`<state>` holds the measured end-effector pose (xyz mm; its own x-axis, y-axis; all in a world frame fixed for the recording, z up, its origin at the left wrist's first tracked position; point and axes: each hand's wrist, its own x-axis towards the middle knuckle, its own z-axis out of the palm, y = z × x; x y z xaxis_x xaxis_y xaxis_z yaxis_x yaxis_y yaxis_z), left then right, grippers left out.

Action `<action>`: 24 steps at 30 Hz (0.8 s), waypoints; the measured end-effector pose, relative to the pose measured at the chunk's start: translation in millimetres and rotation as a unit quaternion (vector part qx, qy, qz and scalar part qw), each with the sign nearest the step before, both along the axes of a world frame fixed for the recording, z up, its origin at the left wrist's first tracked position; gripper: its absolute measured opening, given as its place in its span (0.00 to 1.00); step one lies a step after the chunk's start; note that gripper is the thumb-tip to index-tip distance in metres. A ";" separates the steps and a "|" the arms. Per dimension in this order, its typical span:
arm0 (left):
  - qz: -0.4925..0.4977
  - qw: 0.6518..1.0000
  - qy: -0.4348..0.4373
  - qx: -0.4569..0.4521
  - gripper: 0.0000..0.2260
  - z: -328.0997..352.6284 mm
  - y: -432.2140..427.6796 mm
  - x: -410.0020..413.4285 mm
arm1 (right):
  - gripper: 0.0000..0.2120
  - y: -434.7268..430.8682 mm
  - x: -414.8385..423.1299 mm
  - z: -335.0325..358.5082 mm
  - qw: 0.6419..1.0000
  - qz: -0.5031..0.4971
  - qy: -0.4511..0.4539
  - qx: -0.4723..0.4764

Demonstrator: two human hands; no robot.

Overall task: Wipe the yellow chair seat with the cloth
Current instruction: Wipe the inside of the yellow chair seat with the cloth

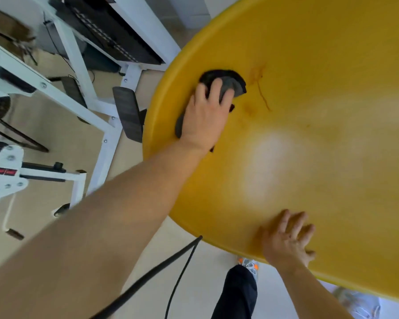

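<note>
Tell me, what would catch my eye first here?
A big yellow chair seat fills the right side. Near its left edge the left hand presses a dark cloth beside an orange-brown streak; the right hand rests flat on the near rim.

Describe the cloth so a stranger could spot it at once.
Find the big yellow chair seat on the right. Near its left edge, the left hand presses on a cloth. It is the only dark grey thing on the yellow.
</note>
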<state>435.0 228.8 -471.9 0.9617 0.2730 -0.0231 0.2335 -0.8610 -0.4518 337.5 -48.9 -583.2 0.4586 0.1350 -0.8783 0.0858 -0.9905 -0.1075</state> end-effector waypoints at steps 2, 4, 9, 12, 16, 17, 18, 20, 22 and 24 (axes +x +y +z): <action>0.009 0.995 0.080 -0.056 0.18 -35.7 -33.0 -41.4 | 0.38 0.0 -5.7 -6.1 1.000 -0.006 -0.017 0.000; -0.027 0.973 0.189 -0.131 0.17 -54.2 -72.8 -102.5 | 0.38 2.1 -10.6 -8.9 1.000 -0.003 -0.024 0.002; -0.153 0.904 0.345 -0.200 0.12 -37.1 -90.7 -138.5 | 0.39 0.8 -9.9 -4.5 1.000 -0.005 -0.009 0.005; -0.129 0.967 0.212 -0.056 0.13 -21.7 -27.2 -61.4 | 0.39 -0.7 -6.9 -1.4 1.000 -0.003 -0.001 0.003; -0.147 0.988 -0.010 0.039 0.16 7.6 32.4 42.5 | 0.39 4.5 -10.9 -0.3 1.000 -0.002 -0.017 -0.007; -0.128 0.990 -0.044 0.033 0.17 0.9 29.9 56.9 | 0.40 5.2 -11.0 -0.5 1.000 -0.001 -0.021 -0.010; -0.098 0.992 -0.083 0.012 0.17 -9.3 20.4 68.0 | 0.40 4.8 -11.2 -1.5 1.000 0.001 -0.026 -0.011; -0.043 0.992 -0.103 -0.061 0.19 -39.1 -13.4 71.2 | 0.40 2.7 -11.8 -2.9 0.999 0.016 -0.036 -0.013; -0.055 0.987 0.040 -0.149 0.23 -81.4 -57.9 49.0 | 0.40 1.6 -11.3 -3.0 0.999 0.027 -0.039 -0.014; -0.114 0.951 0.177 -0.227 0.27 -105.7 -99.2 10.8 | 0.40 0.6 -10.5 -5.6 0.998 0.033 -0.043 -0.013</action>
